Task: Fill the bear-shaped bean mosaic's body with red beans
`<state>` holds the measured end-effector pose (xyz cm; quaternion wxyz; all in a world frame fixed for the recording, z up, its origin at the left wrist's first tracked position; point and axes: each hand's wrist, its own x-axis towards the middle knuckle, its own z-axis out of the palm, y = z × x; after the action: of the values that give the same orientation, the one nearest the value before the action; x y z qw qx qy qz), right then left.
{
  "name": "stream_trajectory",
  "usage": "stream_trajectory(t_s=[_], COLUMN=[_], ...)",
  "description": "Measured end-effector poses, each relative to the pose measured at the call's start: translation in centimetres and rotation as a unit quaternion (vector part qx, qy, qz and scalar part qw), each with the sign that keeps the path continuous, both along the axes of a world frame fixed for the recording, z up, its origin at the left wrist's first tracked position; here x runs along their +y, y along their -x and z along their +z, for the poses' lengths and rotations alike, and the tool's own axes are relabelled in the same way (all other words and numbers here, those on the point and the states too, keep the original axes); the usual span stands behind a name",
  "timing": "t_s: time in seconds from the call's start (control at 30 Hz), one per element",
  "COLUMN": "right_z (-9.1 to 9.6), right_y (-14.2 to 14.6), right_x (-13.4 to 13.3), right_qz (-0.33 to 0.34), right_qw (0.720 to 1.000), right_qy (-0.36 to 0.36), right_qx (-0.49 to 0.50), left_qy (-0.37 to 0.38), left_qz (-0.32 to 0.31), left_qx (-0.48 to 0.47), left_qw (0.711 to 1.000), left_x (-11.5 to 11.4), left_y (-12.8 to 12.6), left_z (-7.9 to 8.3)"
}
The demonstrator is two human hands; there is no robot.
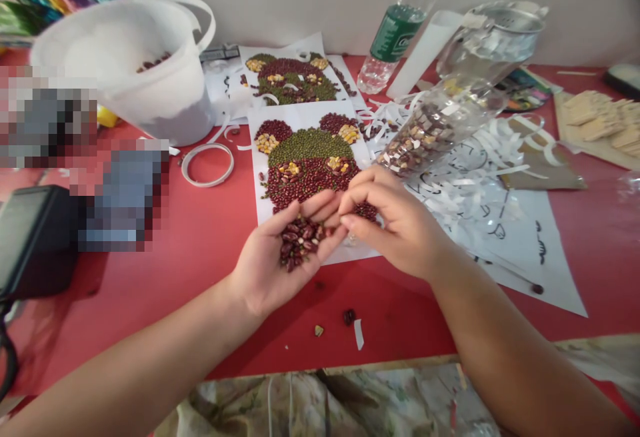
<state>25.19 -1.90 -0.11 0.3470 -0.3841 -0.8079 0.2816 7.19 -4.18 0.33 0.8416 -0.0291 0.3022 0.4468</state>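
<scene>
My left hand (pixel 255 260) is cupped palm up, holding a small heap of dark red beans (pixel 301 240) with some small green ones mixed in. My right hand (pixel 403 227) meets its fingertips, thumb and fingers pinched together; whatever is between them is too small or hidden to make out. Just beyond both hands lies a bean picture on white paper (pixel 305 167), a bear-like face made of red beans, green beans and yellow corn kernels. Its lower part is hidden by my hands. Behind it is a second, similar bean picture (pixel 289 70).
At left stand a white bucket (pixel 165 100) and a black boxy device (pixel 37 244); a tape ring (pixel 207 165) lies nearby. To the right are a tipped plastic bottle of beans (pixel 425 134), paper strips (pixel 450 204) and a green-labelled bottle (pixel 397 34). Loose beans (pixel 349 317) lie near the front edge.
</scene>
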Motion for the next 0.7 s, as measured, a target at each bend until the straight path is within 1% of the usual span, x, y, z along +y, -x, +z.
stream_trajectory(t_s=[0.07,0.13,0.2,0.27,0.4,0.5,0.6,0.63,0.7], right_z=[-0.3,-0.6,-1.0,-1.4,-2.3,-2.6,-2.6,-2.6,-2.7], right_y=[-0.1,-0.1,0.0,0.3,1.5,2.0,2.2,2.3,2.5], right_x=[0.2,0.5,0.6,0.7,0.6,0.5,0.3,0.2,0.0], right_qz=[-0.036,-0.058,-0.065,-0.057,-0.008,0.062,0.132,0.143,0.141], right_qw=[0.998,0.995,0.994,0.996,0.999,0.996,0.988,0.985,0.982], right_qy=[-0.006,-0.006,-0.011,-0.02,-0.044,-0.06,-0.067,-0.073,-0.093], right_qx=[0.053,0.081,0.082,0.059,-0.005,-0.034,-0.048,-0.057,-0.087], left_qy=[-0.013,-0.04,-0.059,-0.072,-0.087,-0.094,-0.09,-0.084,-0.069], left_qz=[0.046,0.116,0.19,0.217,0.218,0.194,0.164,0.156,0.143], left_qx=[0.003,0.008,0.012,0.013,0.034,0.043,0.059,0.066,0.082], left_qw=[0.999,0.992,0.98,0.973,0.971,0.975,0.981,0.982,0.984], left_x=[1.0,2.2,3.3,4.3,5.5,5.9,5.8,5.7,5.6], left_y=[0.8,2.0,3.4,4.5,5.5,5.3,5.1,5.0,5.1], left_z=[0.8,1.4,1.6,1.4,0.0,-0.9,-1.0,-1.0,-0.9])
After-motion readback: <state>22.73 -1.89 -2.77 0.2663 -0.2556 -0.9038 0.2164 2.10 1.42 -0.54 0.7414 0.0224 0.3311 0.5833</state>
